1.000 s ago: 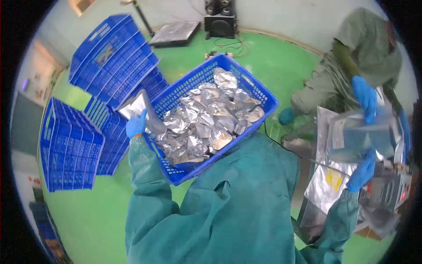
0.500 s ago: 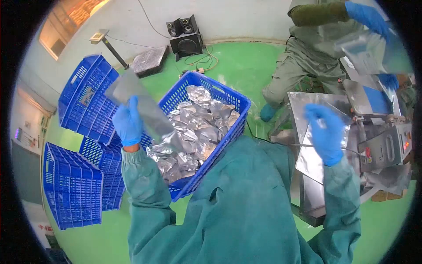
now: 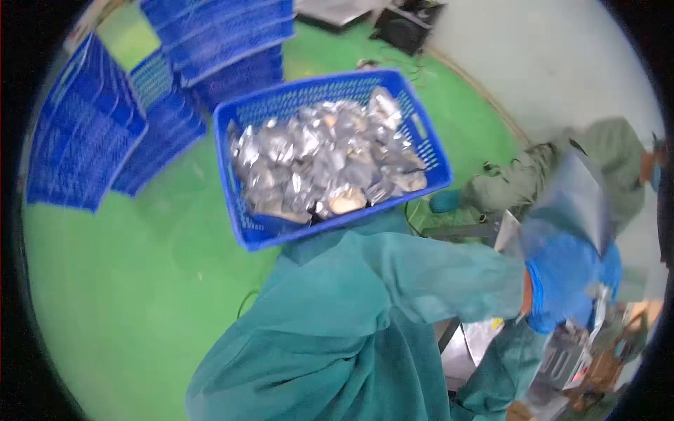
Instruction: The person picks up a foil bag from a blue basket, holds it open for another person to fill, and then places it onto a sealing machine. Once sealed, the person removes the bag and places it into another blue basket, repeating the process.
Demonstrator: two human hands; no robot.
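My left hand [image 3: 562, 277], in a blue glove, reaches across to the right and is closed on a translucent silvery plastic bag [image 3: 572, 200] that sticks up from it. My right sleeve [image 3: 502, 368] runs up beneath the left forearm. The right hand is mostly hidden behind the left one, and blur keeps its fingers from showing. Below and beyond the hands is a grey machine [image 3: 562, 361], partly covered. A blue crate [image 3: 235, 189] full of shiny silvery packets [image 3: 309, 158] lies in front of my body, away from both hands.
Stacked blue crates [image 3: 84, 133] stand at the left, with more crates [image 3: 225, 31] behind. Another person's leg [image 3: 512, 189] is at the right by the metal table. A black speaker [image 3: 404, 29] sits on the green floor [image 3: 140, 295] near the wall.
My view has turned to the right. My left hand has swung from above the crate over to the right side with the plastic bag, coming beside my right hand.
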